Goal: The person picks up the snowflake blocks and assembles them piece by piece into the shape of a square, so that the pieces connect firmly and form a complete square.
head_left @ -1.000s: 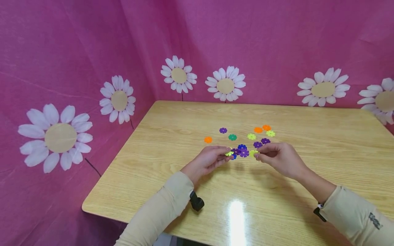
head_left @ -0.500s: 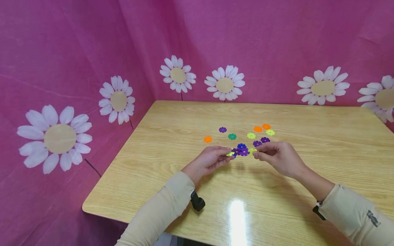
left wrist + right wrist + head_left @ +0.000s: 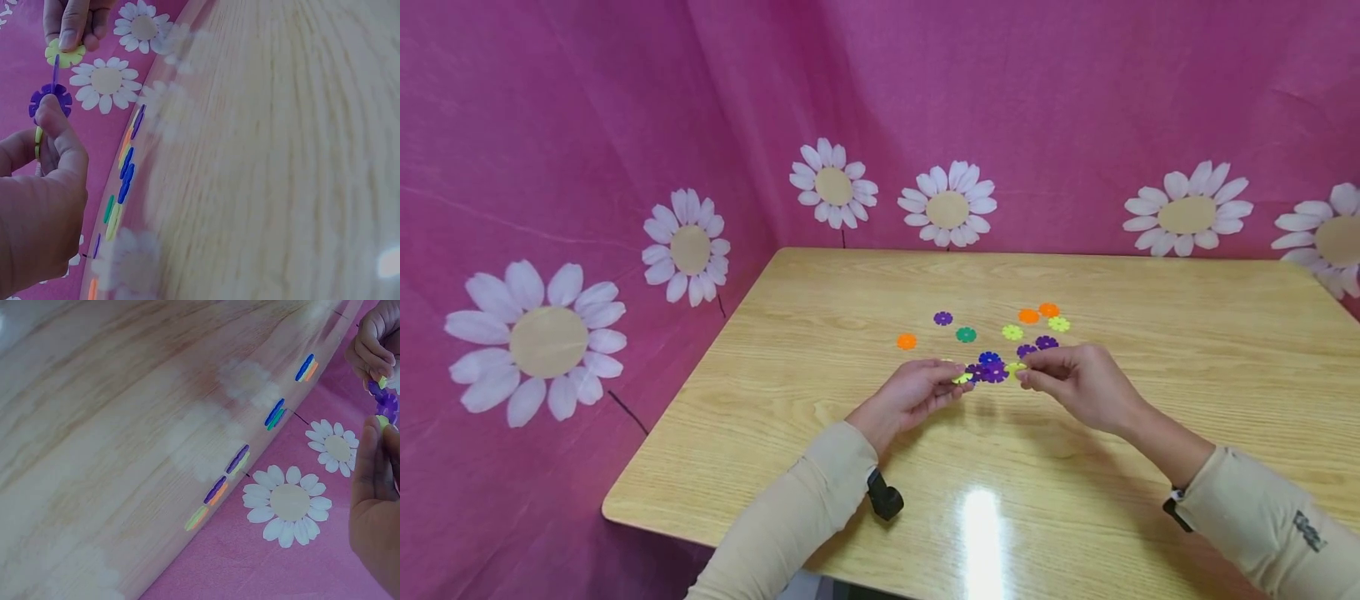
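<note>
In the head view, my left hand (image 3: 922, 392) grips one end of a short chain of slotted flower-shaped plastic discs, held just above the table. Purple discs (image 3: 994, 372) form its middle, with a yellow disc (image 3: 962, 378) partly hidden by the left fingers. Between thumb and fingers, my right hand (image 3: 1084, 385) pinches another yellow disc (image 3: 1015, 367) at the chain's right end. Up close in the left wrist view, that yellow disc (image 3: 65, 56) meets a purple disc seen edge-on, above a face-on purple disc (image 3: 39, 100) by the left thumb. Both hands also show in the right wrist view.
Loose discs lie on the wooden table (image 3: 737, 450) behind the hands: orange (image 3: 907, 342), green (image 3: 966, 334), purple (image 3: 943, 318), blue (image 3: 989, 358), yellow (image 3: 1012, 332) and several more. A pink cloth (image 3: 1037, 100) printed with white daisies hangs along the back and left.
The right hand has come slightly left with its yellow disc, closer to the purple ones. The left hand has shifted only a little, and the loose discs lie as before.
</note>
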`<action>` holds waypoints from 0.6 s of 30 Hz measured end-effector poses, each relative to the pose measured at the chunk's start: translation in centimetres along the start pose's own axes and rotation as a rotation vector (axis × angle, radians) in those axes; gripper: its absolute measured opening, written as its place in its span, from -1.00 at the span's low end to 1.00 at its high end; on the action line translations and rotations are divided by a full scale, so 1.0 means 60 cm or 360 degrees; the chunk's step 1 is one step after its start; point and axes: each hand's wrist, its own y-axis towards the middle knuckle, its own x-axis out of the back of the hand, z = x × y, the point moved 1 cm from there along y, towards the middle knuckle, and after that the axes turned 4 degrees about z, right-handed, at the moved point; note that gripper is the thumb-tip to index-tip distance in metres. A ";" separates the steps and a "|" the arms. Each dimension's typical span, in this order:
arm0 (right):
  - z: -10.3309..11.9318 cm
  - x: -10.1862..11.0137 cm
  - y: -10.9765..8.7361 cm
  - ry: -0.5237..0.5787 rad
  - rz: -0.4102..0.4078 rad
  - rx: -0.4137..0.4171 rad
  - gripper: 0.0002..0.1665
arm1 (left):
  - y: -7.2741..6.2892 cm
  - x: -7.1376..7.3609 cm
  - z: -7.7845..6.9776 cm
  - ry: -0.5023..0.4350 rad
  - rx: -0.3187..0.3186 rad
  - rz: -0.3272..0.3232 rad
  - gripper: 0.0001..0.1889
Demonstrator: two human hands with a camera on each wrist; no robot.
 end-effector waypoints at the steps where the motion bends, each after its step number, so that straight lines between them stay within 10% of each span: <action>1: 0.000 0.000 0.000 -0.0022 -0.0006 0.0017 -0.84 | 0.000 -0.001 0.001 -0.0006 -0.0006 0.0000 -0.85; 18: 0.000 -0.001 0.001 -0.0067 -0.0046 0.0143 -0.87 | -0.001 -0.006 0.012 -0.0093 -0.0037 -0.0051 -0.83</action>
